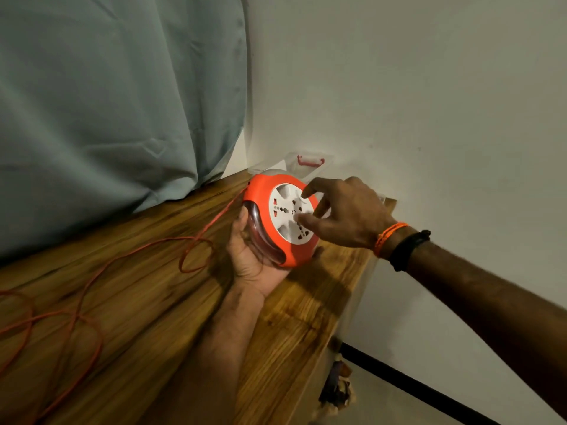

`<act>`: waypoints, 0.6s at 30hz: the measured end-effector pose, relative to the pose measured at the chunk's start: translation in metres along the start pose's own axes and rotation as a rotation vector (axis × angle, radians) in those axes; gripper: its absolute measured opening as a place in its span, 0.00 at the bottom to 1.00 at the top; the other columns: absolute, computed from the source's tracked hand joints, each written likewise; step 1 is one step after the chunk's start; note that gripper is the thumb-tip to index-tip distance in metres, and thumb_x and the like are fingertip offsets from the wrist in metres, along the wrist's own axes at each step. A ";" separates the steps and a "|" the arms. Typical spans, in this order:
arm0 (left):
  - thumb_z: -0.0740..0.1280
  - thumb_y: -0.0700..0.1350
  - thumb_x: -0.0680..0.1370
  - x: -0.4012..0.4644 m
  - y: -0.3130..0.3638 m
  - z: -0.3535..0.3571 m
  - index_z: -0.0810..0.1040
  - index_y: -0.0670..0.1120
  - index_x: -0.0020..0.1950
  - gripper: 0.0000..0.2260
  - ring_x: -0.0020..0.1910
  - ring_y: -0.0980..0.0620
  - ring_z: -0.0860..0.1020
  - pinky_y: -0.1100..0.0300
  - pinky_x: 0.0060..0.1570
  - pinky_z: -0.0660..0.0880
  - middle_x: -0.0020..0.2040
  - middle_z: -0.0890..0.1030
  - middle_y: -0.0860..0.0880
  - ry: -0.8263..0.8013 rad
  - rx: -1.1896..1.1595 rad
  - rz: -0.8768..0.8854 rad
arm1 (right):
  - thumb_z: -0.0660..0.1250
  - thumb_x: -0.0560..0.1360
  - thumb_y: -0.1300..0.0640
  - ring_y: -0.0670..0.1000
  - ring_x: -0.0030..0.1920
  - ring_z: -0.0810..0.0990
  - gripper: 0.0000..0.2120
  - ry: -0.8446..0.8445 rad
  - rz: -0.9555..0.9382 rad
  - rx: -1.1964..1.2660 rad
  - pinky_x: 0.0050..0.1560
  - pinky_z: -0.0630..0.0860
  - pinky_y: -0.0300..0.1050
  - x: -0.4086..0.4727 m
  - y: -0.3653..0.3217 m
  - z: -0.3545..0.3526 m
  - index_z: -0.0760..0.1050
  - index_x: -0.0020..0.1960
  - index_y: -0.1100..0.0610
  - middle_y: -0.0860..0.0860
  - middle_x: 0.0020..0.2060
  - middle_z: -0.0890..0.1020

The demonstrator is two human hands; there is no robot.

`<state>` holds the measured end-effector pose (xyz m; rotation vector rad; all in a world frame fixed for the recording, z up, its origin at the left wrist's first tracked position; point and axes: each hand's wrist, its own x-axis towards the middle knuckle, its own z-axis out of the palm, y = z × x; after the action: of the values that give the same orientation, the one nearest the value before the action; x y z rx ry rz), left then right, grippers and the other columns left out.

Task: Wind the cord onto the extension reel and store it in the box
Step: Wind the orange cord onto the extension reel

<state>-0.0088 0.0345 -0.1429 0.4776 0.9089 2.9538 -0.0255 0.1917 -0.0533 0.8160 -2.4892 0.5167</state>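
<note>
Centre frame, my left hand [251,256] cups the reel [282,219], fingers curled round its rim. My right hand [346,213] has its fingers spread, tips on the white face. Much cord [92,286] lies loose lower left, so I judge most of the winding remains. The box [306,167] sits behind the reel.

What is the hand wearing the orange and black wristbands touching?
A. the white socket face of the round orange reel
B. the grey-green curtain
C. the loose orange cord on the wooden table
A: the fingertips of the right hand rest on the white socket face of the round orange extension reel, which the left hand grips from below.
</note>
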 end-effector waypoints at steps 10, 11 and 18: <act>0.76 0.57 0.63 -0.001 -0.001 0.003 0.68 0.43 0.74 0.43 0.72 0.35 0.65 0.34 0.72 0.56 0.73 0.68 0.37 -0.059 -0.040 -0.023 | 0.65 0.72 0.36 0.58 0.41 0.83 0.31 0.056 -0.284 -0.155 0.41 0.80 0.49 0.009 0.003 0.020 0.69 0.71 0.50 0.54 0.41 0.86; 0.76 0.57 0.63 -0.001 0.000 0.002 0.68 0.43 0.74 0.43 0.72 0.35 0.65 0.35 0.72 0.57 0.74 0.68 0.37 -0.056 -0.048 -0.015 | 0.65 0.72 0.37 0.59 0.41 0.83 0.31 0.046 -0.279 -0.147 0.41 0.80 0.49 0.009 0.003 0.022 0.69 0.71 0.50 0.55 0.41 0.86; 0.78 0.56 0.61 -0.001 -0.002 0.009 0.70 0.41 0.72 0.43 0.66 0.35 0.72 0.37 0.67 0.67 0.67 0.75 0.36 0.011 0.025 0.030 | 0.68 0.73 0.44 0.49 0.22 0.77 0.20 -0.126 0.860 1.082 0.21 0.71 0.38 0.009 -0.025 0.030 0.75 0.54 0.59 0.61 0.45 0.80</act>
<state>-0.0056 0.0413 -0.1371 0.4799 0.9488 2.9784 -0.0256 0.1550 -0.0677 -0.0121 -2.4593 2.2503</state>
